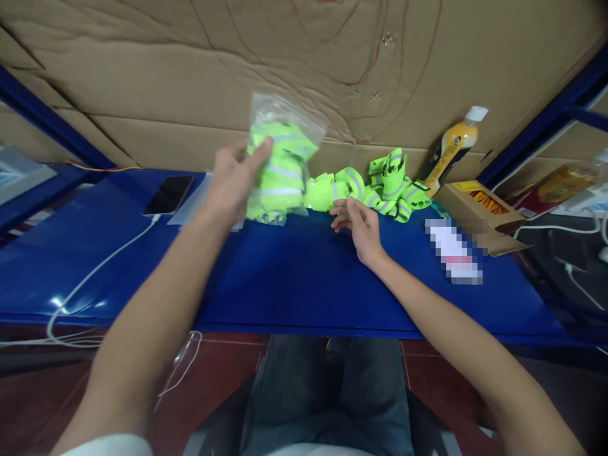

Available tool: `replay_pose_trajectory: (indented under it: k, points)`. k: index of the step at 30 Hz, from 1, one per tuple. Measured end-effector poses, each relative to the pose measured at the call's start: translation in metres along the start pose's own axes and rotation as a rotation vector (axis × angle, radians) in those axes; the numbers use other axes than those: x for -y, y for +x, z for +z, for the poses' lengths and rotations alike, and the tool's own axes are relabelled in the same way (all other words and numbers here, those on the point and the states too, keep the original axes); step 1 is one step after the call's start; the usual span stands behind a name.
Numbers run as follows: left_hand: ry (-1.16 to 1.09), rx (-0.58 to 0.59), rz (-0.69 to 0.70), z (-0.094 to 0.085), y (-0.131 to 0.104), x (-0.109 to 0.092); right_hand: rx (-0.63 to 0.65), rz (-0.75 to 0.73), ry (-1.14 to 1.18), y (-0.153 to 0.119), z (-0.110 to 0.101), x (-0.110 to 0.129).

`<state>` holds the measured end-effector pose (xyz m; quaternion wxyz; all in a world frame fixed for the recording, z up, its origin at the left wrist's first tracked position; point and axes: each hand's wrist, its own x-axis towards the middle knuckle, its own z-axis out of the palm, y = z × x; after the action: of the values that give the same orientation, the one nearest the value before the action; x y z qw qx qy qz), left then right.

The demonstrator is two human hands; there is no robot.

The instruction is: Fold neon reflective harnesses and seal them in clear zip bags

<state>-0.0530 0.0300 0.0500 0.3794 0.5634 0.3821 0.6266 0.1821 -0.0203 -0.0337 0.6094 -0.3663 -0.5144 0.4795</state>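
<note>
At blue table [294,285] — left hand [234,176] gripping bag [285,161]

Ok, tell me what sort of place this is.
Likely a workshop bench: a blue table between blue posts, cardboard sheeting behind it, and neon reflective straps bunched on top.

Here I see a clear bag [289,114] of neon-yellow, silver-striped straps [281,174], tilted at upper centre; right of it, matching rolls [393,180] lie bunched.
</note>
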Motion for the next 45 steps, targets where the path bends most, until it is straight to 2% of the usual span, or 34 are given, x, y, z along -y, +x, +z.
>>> replay_pose_trajectory:
  k: [2, 3, 5, 7, 9, 11, 13, 15, 16, 19, 25, 30, 32, 34, 37, 39, 42, 45]
  points:
    - [0.160, -0.102, 0.010, -0.019, 0.029, -0.001, -0.099, -0.004, -0.055, 0.004, -0.004, -0.006]
    - [0.298, -0.116, -0.015, -0.027, 0.042, 0.002, -0.126, -0.007, -0.074, 0.005, -0.006, -0.008]
    - [0.429, -0.125, -0.104, -0.036, 0.060, 0.011, -0.136, -0.015, -0.092, 0.005, -0.006, -0.010]
    - [0.587, -0.110, -0.203, -0.038, 0.064, 0.023, -0.117, -0.021, -0.102, 0.004, -0.005, -0.009]
    - [0.833, -0.083, -0.203, -0.035, 0.058, 0.032, -0.100, -0.020, -0.116, 0.003, -0.005, -0.007]
    - [1.051, 0.000, -0.045, -0.033, 0.046, 0.038, -0.093, -0.023, -0.130, 0.003, -0.006, -0.006]
    - [1.149, 0.184, 0.151, -0.033, 0.034, 0.043, -0.088, -0.030, -0.150, 0.003, -0.006, -0.006]
    - [1.186, 0.351, 0.241, -0.034, 0.025, 0.051, -0.078, -0.040, -0.184, 0.003, -0.007, -0.007]
    - [1.202, 0.390, 0.249, -0.034, 0.022, 0.056, -0.069, -0.049, -0.211, 0.002, -0.006, -0.007]
    - [1.219, 0.352, 0.259, -0.031, 0.014, 0.073, -0.043, -0.138, -0.378, 0.000, -0.007, -0.008]
    - [1.026, 0.190, 0.328, -0.023, 0.003, 0.096, -0.025, -0.605, -1.002, 0.012, -0.020, -0.008]
    - [0.829, 0.059, 0.291, -0.009, 0.005, 0.098, 0.277, -0.613, -1.438, 0.033, -0.023, -0.004]
    - [0.818, 0.020, 0.296, -0.003, 0.005, 0.095, 0.330, -0.596, -1.524, 0.039, -0.019, -0.002]
    - [0.831, 0.013, 0.310, 0.002, 0.004, 0.091, 0.328, -0.560, -1.588, 0.045, -0.013, 0.001]
    - [0.802, 0.061, 0.314, 0.002, 0.001, 0.080, 0.339, -0.506, -1.636, 0.055, -0.011, 0.004]
    - [0.744, 0.107, 0.323, 0.001, -0.001, 0.070, 0.293, -0.509, -1.566, 0.062, -0.014, 0.005]
    - [0.684, 0.176, 0.372, 0.004, -0.006, 0.049, 0.114, -0.578, -1.312, 0.067, -0.024, 0.008]
    - [0.628, 0.172, 0.403, 0.022, -0.016, 0.028, -0.040, -0.711, -1.124, 0.061, -0.033, 0.017]
